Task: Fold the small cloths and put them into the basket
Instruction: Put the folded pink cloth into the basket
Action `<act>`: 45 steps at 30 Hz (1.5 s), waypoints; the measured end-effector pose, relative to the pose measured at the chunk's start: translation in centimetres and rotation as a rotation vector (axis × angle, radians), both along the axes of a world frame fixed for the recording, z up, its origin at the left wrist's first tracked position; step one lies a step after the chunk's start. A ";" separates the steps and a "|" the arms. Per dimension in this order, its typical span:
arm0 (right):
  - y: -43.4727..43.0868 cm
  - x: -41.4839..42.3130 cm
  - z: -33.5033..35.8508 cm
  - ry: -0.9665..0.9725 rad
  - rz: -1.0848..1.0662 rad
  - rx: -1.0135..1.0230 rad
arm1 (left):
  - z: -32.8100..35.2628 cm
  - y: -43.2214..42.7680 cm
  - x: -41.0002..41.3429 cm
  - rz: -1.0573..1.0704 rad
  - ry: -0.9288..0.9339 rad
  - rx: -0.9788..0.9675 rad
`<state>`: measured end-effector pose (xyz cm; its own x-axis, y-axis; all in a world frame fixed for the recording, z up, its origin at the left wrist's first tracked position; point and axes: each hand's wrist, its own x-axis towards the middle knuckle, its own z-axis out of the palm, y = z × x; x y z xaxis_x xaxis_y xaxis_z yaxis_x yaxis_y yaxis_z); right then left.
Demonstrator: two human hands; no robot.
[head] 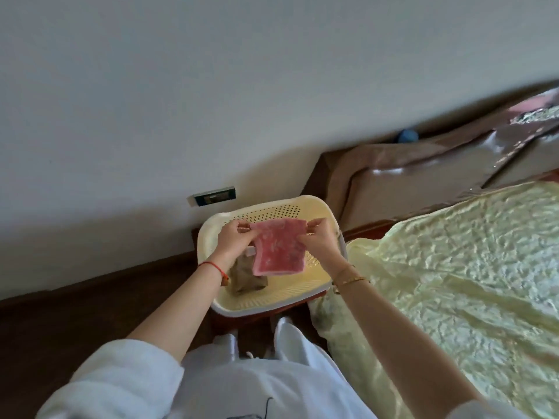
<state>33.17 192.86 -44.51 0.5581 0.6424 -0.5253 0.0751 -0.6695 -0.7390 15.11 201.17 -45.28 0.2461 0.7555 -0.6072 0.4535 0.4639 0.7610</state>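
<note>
A pink patterned cloth (pixel 278 249), folded into a small rectangle, hangs over the pale yellow perforated basket (pixel 299 282). My left hand (pixel 231 241) pinches its upper left corner and my right hand (pixel 317 237) pinches its upper right corner. Inside the basket, under the pink cloth, lies a folded brownish cloth (pixel 246 281), partly hidden by my left wrist and by the pink cloth.
The basket rests on something low between the wall and the bed. A pale yellow quilted bedspread (pixel 453 273) covers the bed at the right. The brown headboard (pixel 408 176) stands behind it, and a wall socket (pixel 214 196) sits low on the wall. Dark floor lies at the left.
</note>
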 end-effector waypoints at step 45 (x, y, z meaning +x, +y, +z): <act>1.1 -1.5 -6.7 0.141 0.554 -0.133 | -3.9 -5.6 -2.2 0.288 0.018 -0.052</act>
